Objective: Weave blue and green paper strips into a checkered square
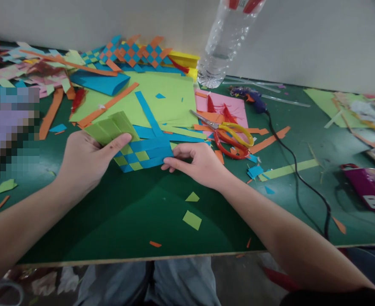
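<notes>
A small woven mat of blue and green paper strips [142,156] lies on the green table [136,216] in front of me. My left hand [85,159] grips the loose green strips [111,126] at the mat's left side, thumb pressed on top. My right hand [196,163] pinches the blue strip ends at the mat's right edge. A long blue strip [147,112] runs up from the weave over a green sheet [164,97].
Yellow-and-red scissors [228,136] lie just right of my right hand on a pink sheet [235,106]. A plastic water bottle [222,46] stands behind. A glue gun [247,95] with its black cord, woven orange-blue pieces [136,53], paper scraps and a purple device [368,185] surround the work.
</notes>
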`<act>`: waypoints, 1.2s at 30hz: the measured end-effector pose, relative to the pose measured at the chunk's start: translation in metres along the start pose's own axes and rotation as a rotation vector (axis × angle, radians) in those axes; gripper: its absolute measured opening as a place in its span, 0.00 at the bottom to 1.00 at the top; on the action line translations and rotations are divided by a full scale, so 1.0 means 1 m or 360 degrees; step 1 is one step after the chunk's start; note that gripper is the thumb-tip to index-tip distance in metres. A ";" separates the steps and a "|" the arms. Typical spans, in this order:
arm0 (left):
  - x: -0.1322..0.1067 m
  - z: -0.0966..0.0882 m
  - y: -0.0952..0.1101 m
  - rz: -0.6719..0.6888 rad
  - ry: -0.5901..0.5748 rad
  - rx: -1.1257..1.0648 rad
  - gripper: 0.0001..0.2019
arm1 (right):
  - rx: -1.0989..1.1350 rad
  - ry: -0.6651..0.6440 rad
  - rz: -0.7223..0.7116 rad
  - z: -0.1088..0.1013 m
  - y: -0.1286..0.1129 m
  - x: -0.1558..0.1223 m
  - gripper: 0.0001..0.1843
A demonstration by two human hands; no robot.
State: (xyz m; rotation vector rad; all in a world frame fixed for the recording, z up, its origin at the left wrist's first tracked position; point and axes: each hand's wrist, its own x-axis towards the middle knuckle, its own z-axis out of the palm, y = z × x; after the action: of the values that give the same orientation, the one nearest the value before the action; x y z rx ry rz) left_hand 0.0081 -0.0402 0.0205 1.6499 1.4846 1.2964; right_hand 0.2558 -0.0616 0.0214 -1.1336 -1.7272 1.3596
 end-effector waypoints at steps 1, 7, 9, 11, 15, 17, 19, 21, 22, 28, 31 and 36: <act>0.000 0.000 0.001 -0.0016 -0.0007 0.0055 0.17 | -0.0008 0.0004 -0.0001 0.000 0.000 0.000 0.15; 0.000 0.000 0.007 -0.0078 -0.0035 0.0196 0.22 | -0.0097 0.0029 -0.0018 -0.001 -0.001 0.000 0.13; 0.000 0.000 0.006 -0.0075 -0.0043 0.0214 0.21 | -0.0134 0.0028 -0.0013 -0.001 -0.002 0.000 0.13; 0.000 -0.001 0.004 -0.0065 -0.0053 0.0224 0.22 | -0.0153 0.0028 -0.0012 -0.002 -0.002 0.000 0.14; 0.000 -0.004 -0.001 -0.0074 -0.0083 0.0243 0.23 | -0.0150 0.0037 -0.0017 -0.003 -0.004 0.001 0.14; 0.000 -0.004 -0.002 -0.0093 -0.0086 0.0258 0.24 | -0.0140 0.0049 -0.0025 -0.003 -0.004 0.001 0.13; 0.001 -0.003 -0.001 -0.0080 -0.0097 0.0247 0.23 | -0.0129 0.0055 -0.0031 -0.003 -0.004 0.001 0.13; 0.001 -0.001 0.002 -0.0046 -0.0125 0.0207 0.22 | -0.0121 0.0054 -0.0025 -0.003 -0.003 0.001 0.14; 0.001 0.000 0.003 -0.0033 -0.0130 0.0188 0.21 | -0.0125 0.0061 -0.0018 -0.003 -0.003 0.001 0.13; 0.000 0.000 0.008 -0.0053 -0.0123 0.0206 0.20 | -0.0447 0.0362 -0.0125 -0.003 -0.003 0.000 0.05; -0.001 -0.001 0.010 -0.0079 -0.0133 0.0226 0.21 | -0.0471 0.0494 -0.0169 -0.004 -0.004 -0.002 0.10; -0.002 0.000 0.011 -0.0047 -0.0229 0.0162 0.19 | -0.0391 0.0371 -0.0351 -0.002 -0.006 -0.005 0.15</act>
State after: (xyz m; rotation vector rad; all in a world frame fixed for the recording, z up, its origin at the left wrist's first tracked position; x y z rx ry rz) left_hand 0.0125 -0.0445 0.0299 1.7398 1.5040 1.0784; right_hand 0.2582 -0.0663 0.0273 -1.1428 -1.8172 0.8651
